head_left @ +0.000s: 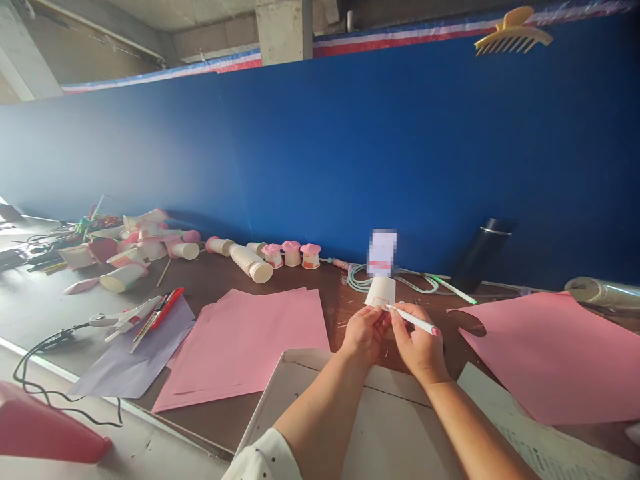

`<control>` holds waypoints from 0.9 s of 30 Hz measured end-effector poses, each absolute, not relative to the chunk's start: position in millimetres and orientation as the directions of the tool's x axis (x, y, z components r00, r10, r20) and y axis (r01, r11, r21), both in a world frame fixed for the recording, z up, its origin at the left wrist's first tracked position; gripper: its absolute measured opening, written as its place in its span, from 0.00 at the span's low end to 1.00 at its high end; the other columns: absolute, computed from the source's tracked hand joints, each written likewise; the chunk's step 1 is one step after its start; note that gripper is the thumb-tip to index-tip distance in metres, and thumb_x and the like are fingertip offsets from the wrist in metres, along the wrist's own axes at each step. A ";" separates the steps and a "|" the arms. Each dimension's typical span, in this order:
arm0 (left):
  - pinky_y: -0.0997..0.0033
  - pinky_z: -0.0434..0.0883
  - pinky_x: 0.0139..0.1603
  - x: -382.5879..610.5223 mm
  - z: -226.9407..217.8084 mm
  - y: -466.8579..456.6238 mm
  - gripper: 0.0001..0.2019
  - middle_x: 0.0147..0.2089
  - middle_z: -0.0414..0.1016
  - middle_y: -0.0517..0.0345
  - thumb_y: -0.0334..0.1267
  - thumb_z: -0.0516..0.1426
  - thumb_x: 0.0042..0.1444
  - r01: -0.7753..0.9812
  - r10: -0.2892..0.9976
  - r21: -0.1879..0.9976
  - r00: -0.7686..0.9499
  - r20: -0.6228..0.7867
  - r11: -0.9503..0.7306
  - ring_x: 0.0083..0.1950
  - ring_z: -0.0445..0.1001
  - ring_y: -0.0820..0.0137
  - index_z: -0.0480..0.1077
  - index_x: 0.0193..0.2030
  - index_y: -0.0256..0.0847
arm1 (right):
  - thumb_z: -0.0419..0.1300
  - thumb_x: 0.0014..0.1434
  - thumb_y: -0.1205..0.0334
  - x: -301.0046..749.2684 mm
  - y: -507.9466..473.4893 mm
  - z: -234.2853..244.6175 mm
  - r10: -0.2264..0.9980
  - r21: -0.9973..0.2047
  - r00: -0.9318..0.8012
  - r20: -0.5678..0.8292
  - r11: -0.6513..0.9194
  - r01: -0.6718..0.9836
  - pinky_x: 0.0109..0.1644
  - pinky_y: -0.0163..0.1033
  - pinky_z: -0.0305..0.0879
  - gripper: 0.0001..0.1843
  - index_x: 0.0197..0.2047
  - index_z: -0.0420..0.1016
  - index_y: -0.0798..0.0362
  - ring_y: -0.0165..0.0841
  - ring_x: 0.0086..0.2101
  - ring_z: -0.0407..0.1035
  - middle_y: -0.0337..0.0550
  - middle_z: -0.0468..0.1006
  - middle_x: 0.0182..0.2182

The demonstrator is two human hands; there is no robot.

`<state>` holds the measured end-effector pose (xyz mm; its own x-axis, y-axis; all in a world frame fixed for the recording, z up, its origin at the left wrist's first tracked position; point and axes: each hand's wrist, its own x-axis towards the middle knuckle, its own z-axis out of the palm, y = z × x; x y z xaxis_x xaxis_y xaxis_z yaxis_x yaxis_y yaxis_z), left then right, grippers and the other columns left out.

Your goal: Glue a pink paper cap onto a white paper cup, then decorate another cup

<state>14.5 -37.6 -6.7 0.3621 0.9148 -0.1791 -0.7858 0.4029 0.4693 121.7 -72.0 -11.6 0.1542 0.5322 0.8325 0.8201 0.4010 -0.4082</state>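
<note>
My left hand (pixel 366 333) grips a white paper cup (pixel 382 291) by its lower edge, near the middle of the dark table. Pinched in my right hand (pixel 419 345) is a white marker pen (pixel 416 320) with a pink end, its tip at the cup's side. A pink outline of a box shape shows on the cup beside the tip. Fingers of both hands hide the cup's lowest part. Right behind the cup stands a pale upright thing (pixel 383 250), blurred out except for a pink mark.
Pink paper sheets (pixel 250 340) lie left, another pink sheet (pixel 555 353) right. A glue gun (pixel 125 315) and red cutter (pixel 169 308) rest on purple paper (pixel 135 367). Cups with pink tops (pixel 291 253), stacked cups (pixel 250 262), a coiled cord (pixel 357 279) and a black bottle (pixel 480 257) line the blue partition (pixel 350 153).
</note>
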 end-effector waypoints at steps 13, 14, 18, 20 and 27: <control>0.79 0.73 0.41 14.7 -7.5 -36.9 0.03 0.31 0.75 0.53 0.25 0.63 0.56 -0.785 0.916 0.471 0.357 -0.186 0.402 0.31 0.73 0.77 0.75 0.32 0.31 | 0.56 0.68 0.51 122.8 -72.9 -12.0 0.578 -0.441 0.154 0.802 0.398 0.804 0.35 0.38 0.73 0.14 0.40 0.75 0.52 0.36 0.30 0.77 0.47 0.82 0.32; 0.79 0.72 0.41 14.7 -7.4 -36.9 0.03 0.31 0.75 0.53 0.24 0.63 0.56 -0.785 0.916 0.473 0.355 -0.187 0.401 0.31 0.73 0.77 0.75 0.32 0.31 | 0.56 0.68 0.51 122.7 -73.1 -11.8 0.580 -0.443 0.156 0.800 0.395 0.805 0.35 0.38 0.74 0.14 0.39 0.75 0.52 0.36 0.31 0.77 0.47 0.82 0.32; 0.78 0.72 0.44 14.3 -7.0 -37.1 0.03 0.32 0.75 0.52 0.24 0.62 0.57 -0.782 0.913 0.472 0.354 -0.201 0.407 0.33 0.74 0.76 0.75 0.32 0.31 | 0.56 0.68 0.50 121.6 -74.1 -10.0 0.582 -0.449 0.161 0.797 0.393 0.803 0.35 0.38 0.74 0.14 0.39 0.75 0.52 0.36 0.30 0.77 0.47 0.82 0.32; 0.77 0.72 0.45 14.3 -6.8 -37.2 0.03 0.33 0.75 0.51 0.25 0.63 0.57 -0.783 0.916 0.475 0.349 -0.199 0.402 0.33 0.74 0.75 0.74 0.32 0.31 | 0.56 0.68 0.50 120.8 -74.4 -8.8 0.582 -0.453 0.163 0.796 0.395 0.800 0.34 0.38 0.74 0.15 0.39 0.75 0.52 0.35 0.29 0.77 0.48 0.82 0.32; 0.76 0.72 0.46 14.5 -5.8 -38.0 0.04 0.32 0.76 0.52 0.25 0.65 0.54 -0.791 0.922 0.473 0.347 -0.175 0.387 0.34 0.75 0.75 0.74 0.30 0.32 | 0.55 0.69 0.49 120.0 -74.2 -8.3 0.560 -0.422 0.156 0.814 0.385 0.821 0.33 0.38 0.73 0.16 0.40 0.75 0.53 0.35 0.30 0.77 0.49 0.82 0.33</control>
